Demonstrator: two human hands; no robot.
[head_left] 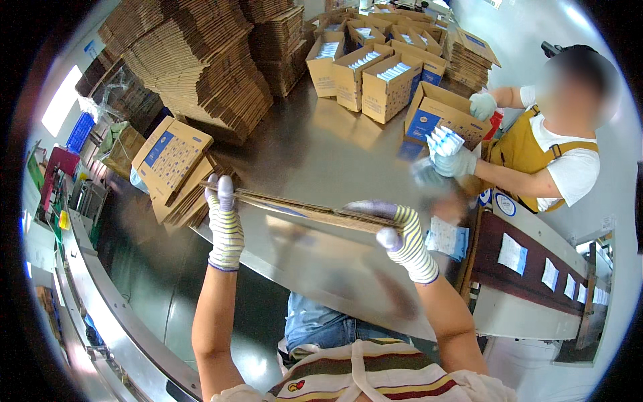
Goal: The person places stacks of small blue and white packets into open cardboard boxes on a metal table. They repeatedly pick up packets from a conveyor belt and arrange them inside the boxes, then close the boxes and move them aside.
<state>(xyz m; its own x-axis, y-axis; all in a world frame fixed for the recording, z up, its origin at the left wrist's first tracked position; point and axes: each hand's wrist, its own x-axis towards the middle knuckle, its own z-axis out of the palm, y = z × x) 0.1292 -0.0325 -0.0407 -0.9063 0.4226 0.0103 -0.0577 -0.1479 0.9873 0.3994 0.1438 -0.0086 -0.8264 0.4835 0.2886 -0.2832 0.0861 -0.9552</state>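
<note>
A flattened cardboard box (305,210) is held up edge-on above the metal table (301,144). My left hand (226,228), in a striped knit glove with purple fingertips, grips its left end. At its right end my right hand (408,246), gloved the same way, has the fingers behind and the thumb in front. Close to my left hand, a short pile of flattened boxes (175,155) with blue print lies at the table's left edge. White and blue packets (447,238) lie to the right of my right hand.
Across the table, a co-worker's gloved hand (455,163) holds packets beside an open box (435,110). Filled boxes (388,87) stand at the back. Tall stacks of folded cardboard (201,74) rise at back left. A conveyor (492,244) carries packets at right; a metal rail (100,301) runs at left.
</note>
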